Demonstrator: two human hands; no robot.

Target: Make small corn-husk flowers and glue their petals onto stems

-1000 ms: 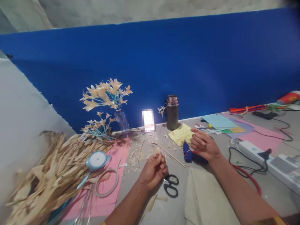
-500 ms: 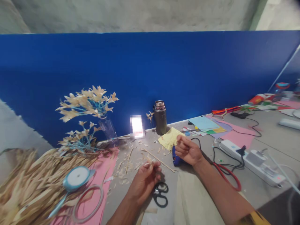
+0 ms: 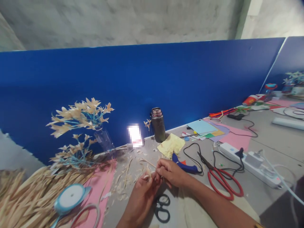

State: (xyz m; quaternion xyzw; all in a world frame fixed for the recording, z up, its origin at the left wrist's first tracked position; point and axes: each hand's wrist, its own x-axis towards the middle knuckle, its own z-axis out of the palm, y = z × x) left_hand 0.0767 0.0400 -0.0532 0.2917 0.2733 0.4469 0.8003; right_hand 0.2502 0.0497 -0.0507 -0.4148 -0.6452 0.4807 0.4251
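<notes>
My left hand (image 3: 142, 192) is closed in a pinch round a small pale strip of dried leaf (image 3: 147, 173), held above the grey table. My right hand (image 3: 171, 172) has come against it, fingers pinched on the same small piece. Black-handled scissors (image 3: 162, 207) lie on the table just beneath both hands. A blue glue gun (image 3: 185, 164) lies right behind my right hand, by a yellow paper (image 3: 171, 144). A thin wooden stick (image 3: 148, 162) lies past my fingertips.
Dried leaves (image 3: 30, 193) are heaped at left with a roll of pale blue ribbon (image 3: 69, 197) and pink paper (image 3: 101, 183). Leaf flowers stand in a clear bottle (image 3: 103, 139). A dark flask (image 3: 158, 124), red scissors (image 3: 224, 185), a power strip (image 3: 251, 164), cables and coloured sheets (image 3: 209, 128) fill the right.
My right hand left the glue gun's side and came leftward to meet my left hand at the leaf piece. The view swung right, uncovering red scissors and more of the table.
</notes>
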